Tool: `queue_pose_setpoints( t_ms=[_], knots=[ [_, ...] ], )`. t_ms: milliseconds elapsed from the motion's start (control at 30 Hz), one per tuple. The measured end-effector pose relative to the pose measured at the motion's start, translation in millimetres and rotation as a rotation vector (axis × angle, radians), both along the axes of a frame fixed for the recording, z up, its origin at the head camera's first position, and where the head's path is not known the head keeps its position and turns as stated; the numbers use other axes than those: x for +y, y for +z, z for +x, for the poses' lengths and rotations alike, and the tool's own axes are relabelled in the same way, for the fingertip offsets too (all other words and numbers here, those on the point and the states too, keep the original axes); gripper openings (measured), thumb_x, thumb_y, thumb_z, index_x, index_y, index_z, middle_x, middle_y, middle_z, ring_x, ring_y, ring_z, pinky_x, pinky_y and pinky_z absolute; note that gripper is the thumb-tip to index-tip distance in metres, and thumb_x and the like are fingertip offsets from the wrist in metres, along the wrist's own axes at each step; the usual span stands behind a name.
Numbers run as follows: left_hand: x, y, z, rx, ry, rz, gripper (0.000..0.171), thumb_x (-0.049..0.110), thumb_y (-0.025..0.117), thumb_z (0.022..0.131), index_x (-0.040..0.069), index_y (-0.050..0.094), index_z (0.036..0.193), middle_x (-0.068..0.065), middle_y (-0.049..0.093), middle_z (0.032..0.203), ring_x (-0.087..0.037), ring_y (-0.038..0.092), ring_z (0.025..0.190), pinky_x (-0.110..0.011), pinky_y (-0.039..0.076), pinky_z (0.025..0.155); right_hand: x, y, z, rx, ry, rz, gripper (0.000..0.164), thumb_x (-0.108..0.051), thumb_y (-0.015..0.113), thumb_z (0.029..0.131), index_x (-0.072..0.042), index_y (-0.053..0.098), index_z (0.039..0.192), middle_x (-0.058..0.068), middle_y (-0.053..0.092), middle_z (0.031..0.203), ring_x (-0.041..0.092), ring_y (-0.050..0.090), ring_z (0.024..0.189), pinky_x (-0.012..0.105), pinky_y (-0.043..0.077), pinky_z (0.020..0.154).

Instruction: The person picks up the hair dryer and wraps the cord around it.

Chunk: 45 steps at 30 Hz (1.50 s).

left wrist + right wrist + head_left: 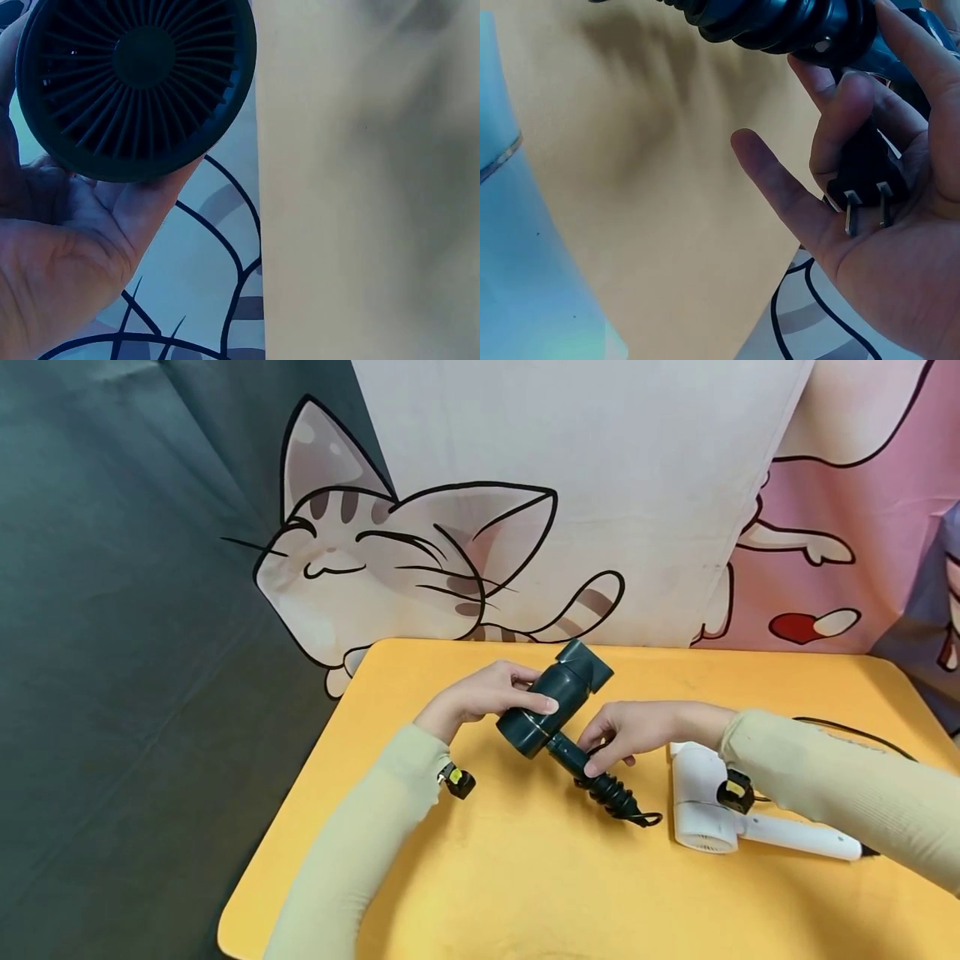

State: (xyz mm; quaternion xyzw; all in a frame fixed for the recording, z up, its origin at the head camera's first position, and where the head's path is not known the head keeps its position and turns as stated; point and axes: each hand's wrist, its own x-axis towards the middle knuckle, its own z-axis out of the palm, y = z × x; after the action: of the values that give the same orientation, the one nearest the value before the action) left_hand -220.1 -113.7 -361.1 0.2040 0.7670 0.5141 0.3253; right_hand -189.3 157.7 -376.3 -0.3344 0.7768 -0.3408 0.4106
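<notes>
A dark hair dryer (561,693) is held tilted over the table, its flat nozzle (592,667) pointing up and away. My left hand (491,692) grips the barrel, thumb along its near side. In the left wrist view the round intake grille (146,97) faces the camera, with the palm beneath it. My right hand (633,735) pinches the handle (567,756) between thumb and fingers. Black cord (613,795) is coiled round the handle's lower end, a small loop sticking out. A two-prong plug (866,176) lies in the right palm, prongs bare, with the little finger stretched out.
A white hair dryer (697,797) lies on the yellow table (480,893) to the right, under the right forearm. Its thin black cord (847,727) runs toward the right. Behind the table hangs a cloth (585,443) with a cartoon cat.
</notes>
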Motion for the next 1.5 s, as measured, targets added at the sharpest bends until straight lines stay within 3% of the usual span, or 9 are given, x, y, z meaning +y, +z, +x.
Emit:
queue_pose_setpoints(
  t_ms=[267,467,667,800,1033,1167,1300,1500],
  knots=[
    [2.5,-1.7,-2.0,-0.019,-0.02,-0.014,0.044,0.023,0.077,0.097,0.004,0.07,0.136,-0.013,0.079,0.107,-0.024,0.077,0.092,-0.041,0.065,0.083,3.3,2.3,2.2,0.008,0.002,0.014,0.013,-0.025,0.078,0.099,-0.017,0.081,0.108,-0.001,0.07,0.093,0.012,0.054,0.07,0.02,0.042,0.055],
    [4.4,-1.4,-0.2,-0.034,-0.021,-0.015,0.046,0.021,0.079,0.096,0.003,0.07,0.137,-0.013,0.079,0.106,-0.022,0.077,0.091,-0.04,0.065,0.084,4.5,-1.1,6.2,0.007,-0.004,0.021,0.02,-0.024,0.082,0.096,-0.018,0.082,0.115,-0.001,0.074,0.102,0.01,0.052,0.069,0.021,0.035,0.053],
    [3.1,-3.1,-0.1,-0.02,-0.019,-0.013,0.047,0.02,0.079,0.096,0.002,0.069,0.138,-0.013,0.079,0.105,-0.021,0.077,0.089,-0.039,0.065,0.084,2.7,-11.0,9.0,0.03,0.006,-0.073,0.019,-0.018,0.081,0.096,-0.012,0.082,0.114,0.0,0.078,0.095,0.009,0.06,0.075,0.02,0.042,0.064],
    [1.7,-3.9,-1.7,-0.004,-0.017,-0.012,0.048,0.02,0.079,0.096,0.002,0.068,0.139,-0.013,0.079,0.106,-0.022,0.077,0.09,-0.039,0.065,0.085,4.6,-18.1,10.1,0.056,-0.023,-0.122,0.021,-0.018,0.079,0.098,-0.01,0.082,0.116,-0.001,0.078,0.092,0.009,0.06,0.074,0.02,0.042,0.065],
    [2.3,-3.4,-5.3,0.03,-0.021,-0.039,0.046,0.025,0.078,0.097,0.004,0.069,0.137,-0.011,0.078,0.108,-0.022,0.076,0.092,-0.036,0.064,0.086,10.0,-29.0,13.4,0.061,-0.113,-0.154,0.021,-0.022,0.078,0.1,-0.012,0.083,0.118,0.0,0.071,0.082,0.009,0.053,0.063,0.021,0.043,0.053],
    [3.8,0.2,-6.9,0.054,-0.033,-0.057,0.046,0.028,0.079,0.096,0.006,0.069,0.136,-0.01,0.078,0.108,-0.023,0.076,0.092,-0.036,0.064,0.087,12.4,-33.6,16.8,0.036,-0.168,-0.195,0.026,-0.022,0.077,0.101,-0.008,0.081,0.122,0.003,0.079,0.097,0.014,0.068,0.077,0.028,0.06,0.069],
    [4.5,2.9,-10.7,0.066,-0.047,-0.052,0.044,0.028,0.079,0.096,0.007,0.071,0.133,-0.011,0.078,0.107,-0.024,0.076,0.091,-0.037,0.064,0.086,14.3,-37.4,19.1,0.016,-0.22,-0.232,0.032,-0.023,0.077,0.101,-0.004,0.078,0.127,0.006,0.08,0.112,0.019,0.075,0.1,0.032,0.063,0.087],
    [6.3,6.2,-12.3,0.061,-0.057,-0.055,0.042,0.028,0.08,0.095,0.009,0.072,0.132,-0.011,0.078,0.105,-0.023,0.076,0.089,-0.038,0.064,0.086,15.6,-40.4,22.3,-0.043,-0.3,-0.23,0.039,-0.024,0.078,0.1,-0.001,0.075,0.132,0.009,0.081,0.114,0.022,0.076,0.104,0.035,0.064,0.088]
  ],
)
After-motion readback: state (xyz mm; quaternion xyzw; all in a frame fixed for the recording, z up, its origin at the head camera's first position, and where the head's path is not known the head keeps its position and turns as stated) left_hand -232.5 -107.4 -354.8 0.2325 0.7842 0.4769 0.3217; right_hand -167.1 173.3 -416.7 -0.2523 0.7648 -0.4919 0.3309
